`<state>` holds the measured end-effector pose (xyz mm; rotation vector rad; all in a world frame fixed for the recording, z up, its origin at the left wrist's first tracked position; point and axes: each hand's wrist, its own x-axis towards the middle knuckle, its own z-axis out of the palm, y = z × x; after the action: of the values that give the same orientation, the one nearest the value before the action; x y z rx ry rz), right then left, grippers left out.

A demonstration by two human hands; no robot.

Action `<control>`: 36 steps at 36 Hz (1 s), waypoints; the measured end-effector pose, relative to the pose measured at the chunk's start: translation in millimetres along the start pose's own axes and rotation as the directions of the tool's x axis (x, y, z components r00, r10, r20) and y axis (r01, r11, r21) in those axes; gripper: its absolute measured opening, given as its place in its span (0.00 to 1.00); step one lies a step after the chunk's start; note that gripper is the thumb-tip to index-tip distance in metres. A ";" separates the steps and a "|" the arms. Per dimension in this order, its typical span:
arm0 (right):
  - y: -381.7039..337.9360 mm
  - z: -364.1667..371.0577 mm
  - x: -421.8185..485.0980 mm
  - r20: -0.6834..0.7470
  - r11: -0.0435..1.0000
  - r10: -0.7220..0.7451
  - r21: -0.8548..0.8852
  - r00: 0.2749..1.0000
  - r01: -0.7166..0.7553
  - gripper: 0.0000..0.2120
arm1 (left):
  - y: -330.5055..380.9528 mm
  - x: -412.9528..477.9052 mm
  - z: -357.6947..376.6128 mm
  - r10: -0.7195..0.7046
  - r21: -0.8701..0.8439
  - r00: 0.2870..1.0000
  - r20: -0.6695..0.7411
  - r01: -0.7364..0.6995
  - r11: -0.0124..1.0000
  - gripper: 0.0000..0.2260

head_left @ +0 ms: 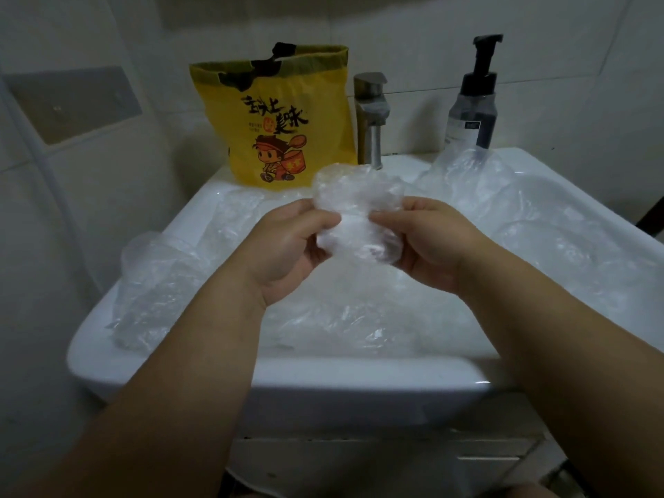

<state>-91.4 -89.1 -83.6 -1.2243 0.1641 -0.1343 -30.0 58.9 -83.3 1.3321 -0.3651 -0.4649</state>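
Both hands are raised over the middle of the white ceramic washbasin (151, 346), working a crumpled piece of thin, clear plastic film (355, 213) that hangs in the air between them, well above the bowl and just in front of the brushed-metal tap (372, 120). The left hand (287, 249) pinches the film's left edge between thumb and curled fingers, and the right hand (431, 239) does the same on the right edge, thumb on top and fingers tucked behind the plastic; the fingertips of the two hands come close together at the middle of the bunch. The step in hand looks like gathering or folding this one piece into a tighter wad, and it seems to be about midway, since the top of the film still puffs out loosely above the thumbs. More clear plastic bags (154, 282) lie spread across the basin's bowl and over its left and right rims, so this appears to be one of several pieces to deal with. A yellow printed plastic bag with a cartoon figure and black drawstring (280, 113) stands open at the back left corner, a likely place for the wad to go, though that is only a guess. The next move probably calls for pressing the loose upper part down and rolling the edges inward without letting the slippery film spring open. A dark pump-top soap bottle (472, 113) stands at the back right, apart from the work.
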 end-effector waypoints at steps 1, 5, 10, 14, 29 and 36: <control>-1.7 -2.7 0.3 -0.009 1.000 0.000 -0.005 1.000 0.000 0.09 | 0.3 0.5 -1.0 -0.007 -0.020 1.000 0.009 0.007 1.000 0.15; -3.5 -7.7 -1.5 0.042 0.999 0.015 -0.044 0.999 -0.013 0.09 | 0.7 0.7 -3.9 -0.017 -0.056 0.999 0.046 0.019 0.998 0.17; -5.0 -7.6 -2.7 0.114 0.999 0.038 -0.032 0.993 -0.035 0.11 | 1.0 -1.8 -6.3 -0.119 0.060 0.984 0.137 0.111 0.992 0.13; -6.9 -7.5 -4.5 0.129 0.998 0.042 -0.049 0.991 -0.036 0.10 | 0.3 3.2 -7.6 -0.064 -0.015 0.998 0.018 0.064 0.998 0.11; -12.5 -9.3 -4.8 0.022 0.996 -0.055 0.074 0.998 0.054 0.14 | -0.9 -1.0 -0.9 0.030 -0.031 0.987 0.155 -0.026 0.999 0.07; -13.9 -10.1 -6.3 -0.038 0.999 -0.004 0.043 0.999 0.005 0.18 | 1.5 -3.5 -2.0 -0.019 0.001 0.987 0.162 0.019 1.000 0.22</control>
<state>-99.8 -101.9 -73.5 -1.1801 0.1905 -0.1640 -31.7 62.6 -82.2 1.3021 -0.4869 -0.5917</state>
